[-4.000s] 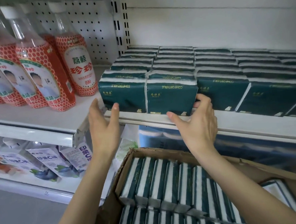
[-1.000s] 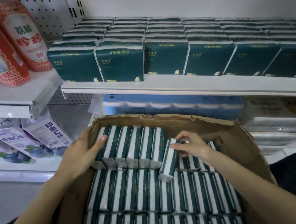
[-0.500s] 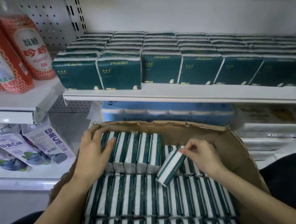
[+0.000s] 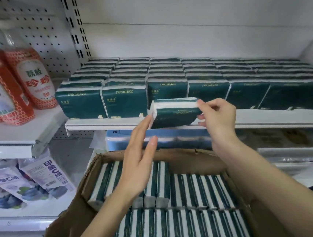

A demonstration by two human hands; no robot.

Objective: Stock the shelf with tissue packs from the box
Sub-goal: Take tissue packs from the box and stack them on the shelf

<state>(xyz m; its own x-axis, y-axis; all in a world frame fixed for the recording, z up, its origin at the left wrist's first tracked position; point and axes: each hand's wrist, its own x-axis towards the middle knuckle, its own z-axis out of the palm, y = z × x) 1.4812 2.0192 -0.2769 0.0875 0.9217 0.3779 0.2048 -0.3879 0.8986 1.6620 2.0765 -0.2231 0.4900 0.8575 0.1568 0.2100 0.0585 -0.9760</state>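
- Head view: my right hand [image 4: 219,120] pinches one tissue pack [image 4: 174,112] by its right end, thumb below and fingers on the top edge. The pack hangs in the air, above the box [image 4: 184,156] and in front of the lip of the shelf [image 4: 99,124].
- Head view: my left hand [image 4: 137,168] holds nothing. Its fingers are straight and together, with the tips up at the pack's left end. They seem to touch it, though I cannot be sure.
- Head view: the stocked packs [image 4: 125,100] stand face-out in a row across the shelf front, with more rows behind, and I see no gap among them. The box below is mostly full, its packs on edge, with a bare patch at the far right corner.
- Step in hand, as I judge it: carrying one pack from box to shelf, not yet set down.
- Next, I think, my left hand must steady the free end. Then the pack has to rise above the front row to go on top, kept level so it doesn't knock the standing packs forward.
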